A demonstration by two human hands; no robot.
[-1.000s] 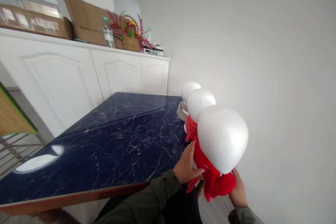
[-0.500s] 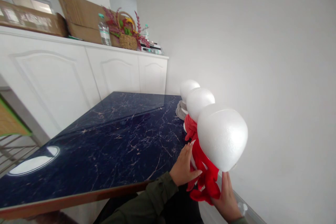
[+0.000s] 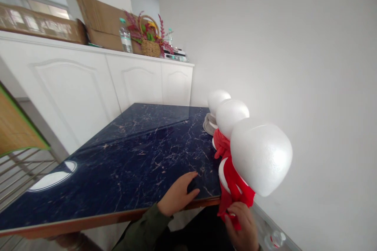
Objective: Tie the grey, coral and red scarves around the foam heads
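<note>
Domes, white, near right grip pinching red cloth, left grip spread, probable bottle by wall

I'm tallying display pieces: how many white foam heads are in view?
3: the nearest head at the near right corner of the table, the middle head behind it, the farthest head beyond that. Others could be hidden behind them.
</note>
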